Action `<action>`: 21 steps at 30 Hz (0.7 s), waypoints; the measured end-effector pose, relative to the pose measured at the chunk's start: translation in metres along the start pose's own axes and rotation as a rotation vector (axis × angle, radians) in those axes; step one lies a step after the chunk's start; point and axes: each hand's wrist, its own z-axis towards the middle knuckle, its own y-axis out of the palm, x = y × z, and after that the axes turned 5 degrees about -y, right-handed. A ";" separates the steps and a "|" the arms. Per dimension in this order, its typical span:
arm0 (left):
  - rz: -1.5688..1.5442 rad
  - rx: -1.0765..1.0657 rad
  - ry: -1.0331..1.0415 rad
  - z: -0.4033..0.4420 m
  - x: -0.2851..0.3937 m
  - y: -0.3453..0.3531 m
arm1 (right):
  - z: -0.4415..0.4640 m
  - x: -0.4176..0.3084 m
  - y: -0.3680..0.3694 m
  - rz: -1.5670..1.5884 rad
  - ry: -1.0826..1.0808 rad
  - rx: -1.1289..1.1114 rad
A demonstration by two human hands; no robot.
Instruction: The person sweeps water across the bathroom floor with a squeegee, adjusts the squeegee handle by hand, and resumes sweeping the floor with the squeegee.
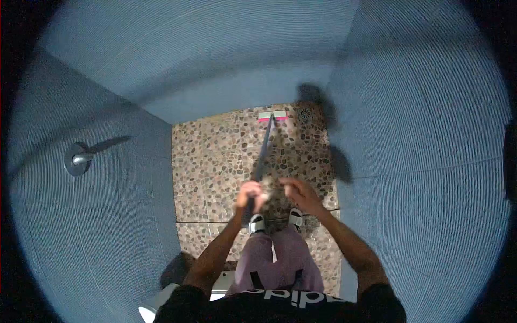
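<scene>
My left hand (249,195) is closed round the dark handle (264,152) of a long-handled floor squeegee or brush. Its narrow head (272,115), white with a pink edge, rests on the pebbled floor close to the far wall; I cannot tell which of the two kinds it is. To the right of the handle, apart from it, my right hand (302,196) hovers with fingers partly extended and nothing visible in them. Both hands are slightly blurred.
Blue ribbed walls enclose the pebble-patterned floor (207,156). A round drain (305,113) lies right of the tool's head. A metal shower control (79,159) juts from the left wall. My sandalled feet (257,223) stand near a floor seam; a white fixture (156,301) is at lower left.
</scene>
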 end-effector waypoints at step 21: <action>-0.436 0.913 -0.078 -0.126 0.098 -0.440 | 0.214 0.070 0.456 -0.288 -0.412 -0.751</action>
